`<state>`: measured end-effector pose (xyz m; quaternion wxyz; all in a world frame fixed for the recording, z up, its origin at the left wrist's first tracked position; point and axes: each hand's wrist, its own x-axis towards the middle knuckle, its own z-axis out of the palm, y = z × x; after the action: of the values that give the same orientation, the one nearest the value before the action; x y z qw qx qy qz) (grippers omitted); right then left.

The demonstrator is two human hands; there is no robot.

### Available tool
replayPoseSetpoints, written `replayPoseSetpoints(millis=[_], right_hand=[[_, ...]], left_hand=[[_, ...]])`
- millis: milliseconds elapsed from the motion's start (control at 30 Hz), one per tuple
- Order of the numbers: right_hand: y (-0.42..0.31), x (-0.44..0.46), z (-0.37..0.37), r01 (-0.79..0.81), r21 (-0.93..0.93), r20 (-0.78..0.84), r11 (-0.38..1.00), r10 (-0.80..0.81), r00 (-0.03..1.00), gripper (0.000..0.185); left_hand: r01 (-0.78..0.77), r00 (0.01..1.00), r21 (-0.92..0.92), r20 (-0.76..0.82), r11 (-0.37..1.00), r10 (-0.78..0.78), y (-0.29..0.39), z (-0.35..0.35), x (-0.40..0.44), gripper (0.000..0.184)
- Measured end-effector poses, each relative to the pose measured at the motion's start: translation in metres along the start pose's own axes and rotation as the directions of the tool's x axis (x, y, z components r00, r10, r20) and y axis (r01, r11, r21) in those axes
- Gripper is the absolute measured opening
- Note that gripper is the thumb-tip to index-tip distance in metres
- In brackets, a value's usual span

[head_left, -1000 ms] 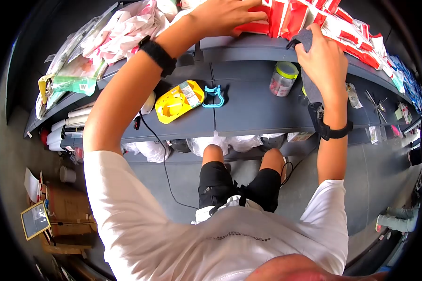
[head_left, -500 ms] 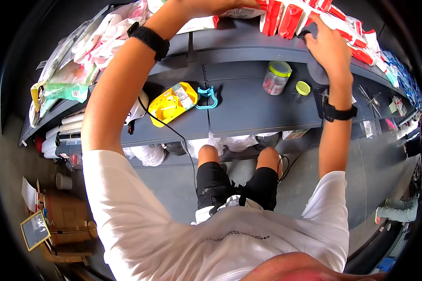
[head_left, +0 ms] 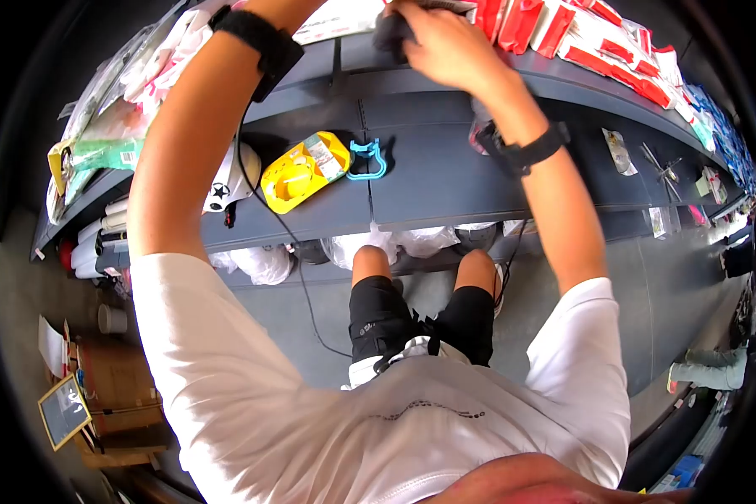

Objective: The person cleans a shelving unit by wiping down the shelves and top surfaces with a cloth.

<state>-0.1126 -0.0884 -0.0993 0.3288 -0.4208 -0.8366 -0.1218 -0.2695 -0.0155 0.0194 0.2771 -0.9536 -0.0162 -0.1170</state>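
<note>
My right hand (head_left: 452, 49) is closed on a dark grey cloth (head_left: 392, 35) at the upper shelf (head_left: 378, 74), near its front edge. Just right of it stand red-and-white packets (head_left: 522, 25) in a row. A black band sits round my right wrist. My left forearm (head_left: 189, 143) reaches up past the top edge of the view, so the left hand itself is out of sight. Another black band is on the left wrist.
On the lower shelf lie a yellow packaged item (head_left: 304, 172), a light-blue clip-like item (head_left: 367, 160) and a white cap (head_left: 231, 181). A black cable (head_left: 302, 269) hangs before it. White bags (head_left: 265, 265) sit underneath. Cardboard boxes (head_left: 118, 378) stand at left.
My right hand has moved left along the upper shelf with the grey cloth, away from the packets at right. My left hand has gone up out of view.
</note>
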Motion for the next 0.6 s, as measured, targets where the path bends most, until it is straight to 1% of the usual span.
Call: replayPoseSetpoints(millis=[33,67,100,133,200,233,267,300,333,367,400,433,467,500,533,600], right_hand=[[0.01,0.004,-0.001,0.005,0.032,0.026,0.999,-0.006,1.0,0.042],[0.006,-0.003,-0.008,-0.003,-0.02,0.025,1.0,0.004,1.0,0.048],[-0.002,-0.013,-0.019,-0.026,-0.021,0.061,0.999,0.027,0.998,0.047],[-0.016,-0.023,-0.034,-0.029,-0.027,0.073,0.999,0.031,0.997,0.043],[-0.028,-0.028,-0.04,-0.095,-0.006,0.101,0.995,0.095,0.99,0.041],[-0.023,-0.021,-0.039,-0.083,-0.012,0.125,0.996,0.084,0.989,0.04],[-0.016,-0.015,-0.035,-0.093,-0.01,0.161,0.996,0.093,0.982,0.04],[0.0,-0.006,-0.028,-0.088,0.066,0.189,0.994,0.074,0.979,0.041],[0.017,0.003,-0.015,-0.069,0.021,0.15,0.997,0.065,0.987,0.043],[0.037,0.01,0.0,-0.045,-0.01,0.109,0.999,0.046,0.993,0.044],[0.04,0.016,0.005,-0.014,-0.046,0.062,0.999,0.017,0.998,0.046],[0.043,0.016,0.007,-0.008,-0.052,0.068,0.999,0.011,0.998,0.046],[0.037,0.018,0.001,-0.061,-0.055,0.135,0.997,0.068,0.988,0.047],[0.031,0.018,-0.005,-0.116,-0.067,0.195,0.991,0.127,0.973,0.049],[0.03,0.016,-0.007,-0.118,-0.082,0.197,0.99,0.132,0.972,0.049],[0.026,0.013,-0.005,-0.118,-0.095,0.146,0.988,0.131,0.981,0.049]], left_hand=[[-0.009,1.0,-0.06,0.0,0.998,0.009,-0.003,0.003,-0.001,0.032],[-0.012,1.0,-0.118,0.002,0.993,0.013,-0.004,0.0,-0.003,0.032],[0.118,0.993,-0.165,0.04,0.979,-0.113,0.009,-0.009,-0.006,0.032],[0.042,0.999,-0.117,0.021,0.992,-0.04,0.006,-0.009,-0.01,0.035],[0.046,0.998,0.027,0.05,0.999,-0.047,0.02,-0.009,-0.017,0.038],[-0.139,0.988,0.223,-0.032,0.965,0.15,-0.004,0.019,-0.021,0.046],[-0.142,0.988,0.202,-0.036,0.969,0.153,0.01,0.009,-0.02,0.046],[0.073,0.987,0.171,0.128,0.983,-0.095,0.034,-0.019,-0.019,0.049],[0.286,0.898,0.179,0.292,0.941,-0.328,0.047,-0.034,-0.022,0.053],[0.258,0.928,0.211,0.217,0.943,-0.303,0.028,-0.013,-0.03,0.067],[0.262,0.928,0.208,0.215,0.942,-0.305,0.029,-0.019,-0.033,0.067],[0.258,0.889,0.264,0.312,0.929,-0.336,0.028,-0.028,-0.035,0.075],[0.245,0.839,0.313,0.405,0.917,-0.363,0.03,-0.033,-0.037,0.083],[0.234,0.851,0.281,0.404,0.931,-0.336,0.028,-0.036,-0.041,0.101],[0.233,0.847,0.294,0.407,0.927,-0.342,0.031,-0.038,-0.042,0.106],[0.185,0.844,0.362,0.418,0.914,-0.336,0.03,-0.038,-0.044,0.108]])
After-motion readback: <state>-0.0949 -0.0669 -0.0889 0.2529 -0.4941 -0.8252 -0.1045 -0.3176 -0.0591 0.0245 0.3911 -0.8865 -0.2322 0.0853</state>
